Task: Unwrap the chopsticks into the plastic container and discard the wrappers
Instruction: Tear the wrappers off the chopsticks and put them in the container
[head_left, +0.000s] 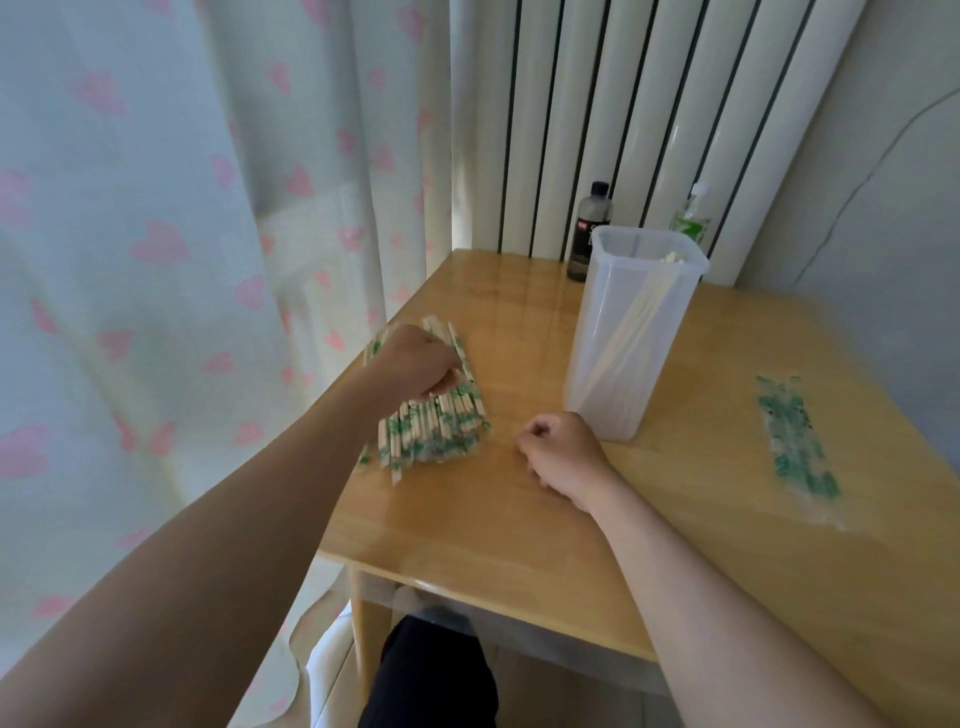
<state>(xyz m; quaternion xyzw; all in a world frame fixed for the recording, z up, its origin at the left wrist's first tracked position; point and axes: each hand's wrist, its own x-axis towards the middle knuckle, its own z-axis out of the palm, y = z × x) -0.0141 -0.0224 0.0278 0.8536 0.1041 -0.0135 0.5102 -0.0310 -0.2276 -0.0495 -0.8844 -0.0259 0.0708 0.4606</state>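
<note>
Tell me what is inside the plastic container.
A few bare chopsticks lean diagonally inside the plastic container, visible through its cloudy wall. Their exact count cannot be told; the wall blurs them.

My left hand (415, 366) and right hand (561, 452) are bare, and so are my left forearm (249, 519) and right forearm (691, 587), uncovered all the way to the edge of view. Low in the middle, plain black cloth (431, 675) covers my leg, likely trousers, too dark to show weave or seams.
</note>
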